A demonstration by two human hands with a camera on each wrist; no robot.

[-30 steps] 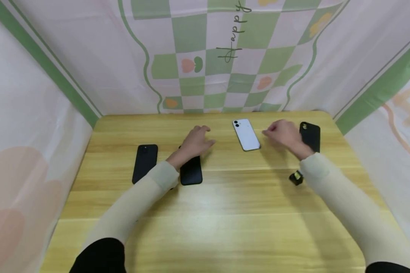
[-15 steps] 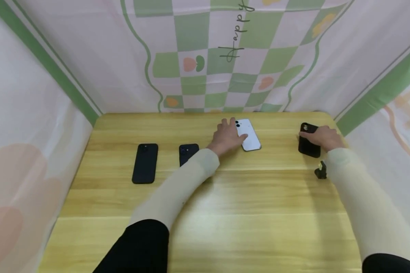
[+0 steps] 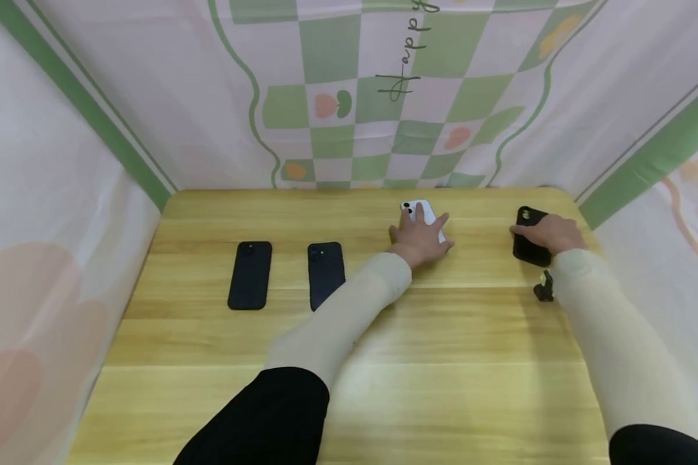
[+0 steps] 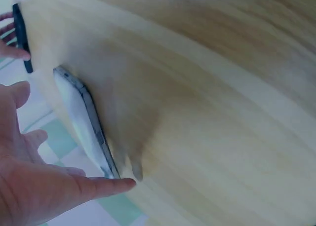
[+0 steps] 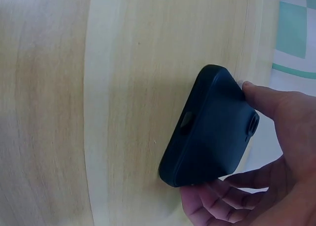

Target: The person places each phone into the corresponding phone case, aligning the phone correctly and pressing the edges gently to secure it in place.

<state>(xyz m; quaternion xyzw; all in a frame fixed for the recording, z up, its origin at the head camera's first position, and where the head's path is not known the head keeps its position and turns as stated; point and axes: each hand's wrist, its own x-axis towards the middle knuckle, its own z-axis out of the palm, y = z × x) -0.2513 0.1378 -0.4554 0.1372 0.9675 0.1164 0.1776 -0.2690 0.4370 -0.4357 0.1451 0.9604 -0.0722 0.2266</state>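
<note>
My left hand (image 3: 420, 244) reaches over a white phone (image 3: 430, 218) with its fingers spread wide. In the left wrist view the white phone (image 4: 81, 117) lies back-up on the table, the thumb and fingers reaching along its near side. At the right, my right hand (image 3: 556, 234) holds a black phone case (image 3: 530, 253) by its two long edges. The right wrist view shows the case (image 5: 217, 132) tilted, thumb on one edge and fingers on the other, with a port slot in its end and a camera opening near the thumb.
Two dark phones, one at the far left (image 3: 250, 276) and one beside it (image 3: 326, 270), lie back-up on the wooden table (image 3: 442, 374). My left sleeve overlaps the second one's lower corner. A patterned curtain (image 3: 331, 51) stands behind the table's back edge.
My left hand has moved right from above the second dark phone to over the white phone. The right hand has moved right from beside the white phone and taken hold of the black case.
</note>
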